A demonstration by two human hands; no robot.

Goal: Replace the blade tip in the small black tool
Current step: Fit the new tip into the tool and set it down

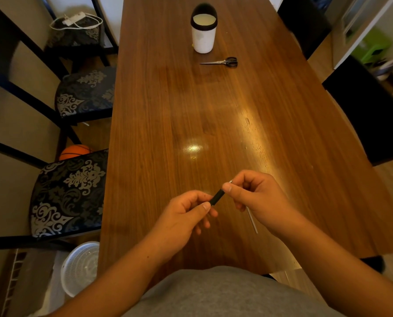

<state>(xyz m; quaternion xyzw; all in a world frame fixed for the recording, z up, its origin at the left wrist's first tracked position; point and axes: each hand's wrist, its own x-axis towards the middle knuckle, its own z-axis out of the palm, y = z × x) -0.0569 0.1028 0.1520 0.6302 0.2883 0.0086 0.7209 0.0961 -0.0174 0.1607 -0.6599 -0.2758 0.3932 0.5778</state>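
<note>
Both hands hold a small black tool (217, 196) above the near part of the wooden table (191, 99). My left hand (186, 216) pinches its lower black end between thumb and fingers. My right hand (252, 197) pinches the upper end, where a short silver tip (230, 181) pokes out past the thumb. A thin silver rod (252, 221) sticks down and out from under my right hand; whether it lies on the table or is held I cannot tell.
Black-handled scissors (223, 62) lie at the far middle of the table, just in front of a white cylindrical container with a black rim (204, 30). Patterned chairs (69, 193) line the left side; dark chairs (369, 110) stand on the right. A white basket (81, 273) sits on the floor.
</note>
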